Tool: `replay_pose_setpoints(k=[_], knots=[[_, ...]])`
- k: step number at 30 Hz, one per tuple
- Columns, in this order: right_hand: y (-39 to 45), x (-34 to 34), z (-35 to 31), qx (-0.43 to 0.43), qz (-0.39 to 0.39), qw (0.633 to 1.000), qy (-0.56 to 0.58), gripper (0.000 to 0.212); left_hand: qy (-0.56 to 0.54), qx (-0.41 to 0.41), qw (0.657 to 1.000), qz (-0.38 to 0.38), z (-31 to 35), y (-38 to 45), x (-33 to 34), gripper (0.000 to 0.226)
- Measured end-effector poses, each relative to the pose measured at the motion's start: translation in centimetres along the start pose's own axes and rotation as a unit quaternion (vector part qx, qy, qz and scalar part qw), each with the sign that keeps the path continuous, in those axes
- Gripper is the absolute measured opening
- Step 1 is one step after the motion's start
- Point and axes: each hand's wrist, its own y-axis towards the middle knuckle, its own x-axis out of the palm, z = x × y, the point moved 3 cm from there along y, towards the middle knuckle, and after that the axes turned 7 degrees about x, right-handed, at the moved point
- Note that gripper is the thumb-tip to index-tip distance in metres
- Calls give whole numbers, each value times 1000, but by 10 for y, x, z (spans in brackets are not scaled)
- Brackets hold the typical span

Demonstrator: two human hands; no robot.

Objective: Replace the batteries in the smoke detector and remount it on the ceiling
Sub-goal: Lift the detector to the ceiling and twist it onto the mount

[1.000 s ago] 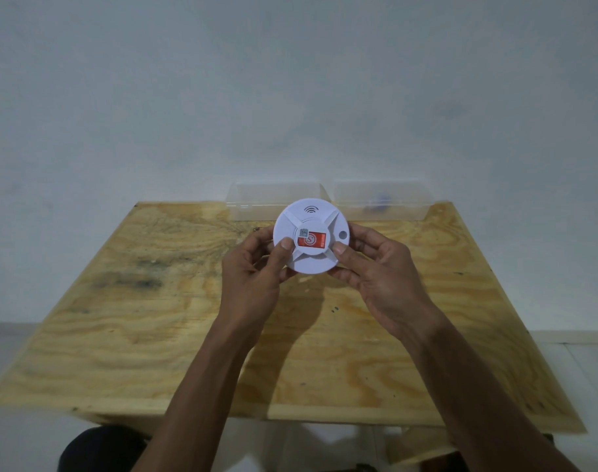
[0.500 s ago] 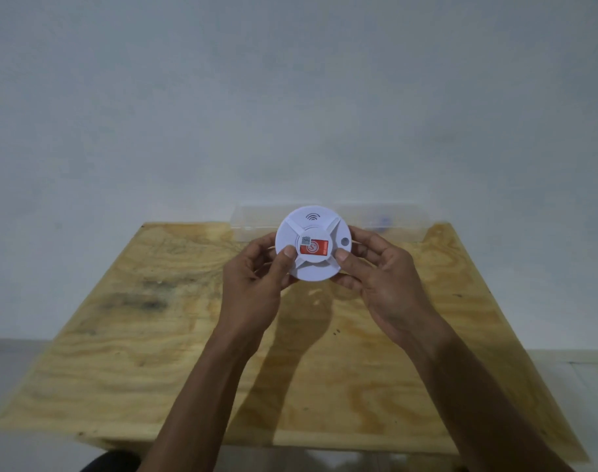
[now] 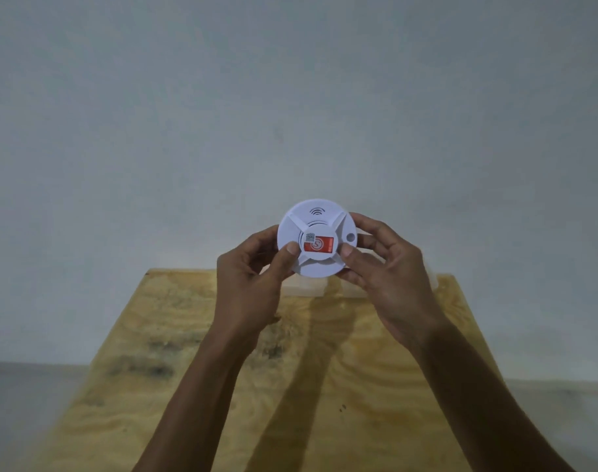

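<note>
1. Two bare forearms come in from the near edge and rise over the pale, knotty plywood table (image 3: pixel 188 386), whose grain is smeared by motion blur.
2. The left hand (image 3: pixel 249 284) has its fingers curled round the left rim of the round white plastic smoke detector (image 3: pixel 316 238), with its thumb pressed on the face just left of the centre.
3. The right hand (image 3: pixel 389 281) grips the right rim in the same way, thumb on the face just right of the centre and the other fingers wrapped behind.
4. The smoke detector is held up between both hands, above the far edge of the table and in front of the wall, its flat face turned toward the camera.
5. On that face sit raised spokes, a small curved-wave mark near the top, a red rectangular label (image 3: pixel 319 245) in the middle and a small round button (image 3: pixel 350 237) at the right.
6. A clear plastic box (image 3: pixel 304 287), blurred, shows just under the hands at the far table edge.
7. Beyond stands a plain grey-white wall (image 3: pixel 290 97).
</note>
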Motion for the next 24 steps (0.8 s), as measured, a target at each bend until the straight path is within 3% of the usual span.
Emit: replay_pose_setpoints(k=[6, 15, 24], knots=[[9, 14, -100, -11, 4, 999, -33, 41, 24, 2, 1000, 8, 94, 38, 6, 33], [29, 37, -271, -101, 22, 992, -76, 37, 33, 61, 998, 1, 254, 111, 25, 36], [51, 48, -355, -183, 38, 979, -77, 33, 17, 132, 991, 1, 327, 157, 35, 33]])
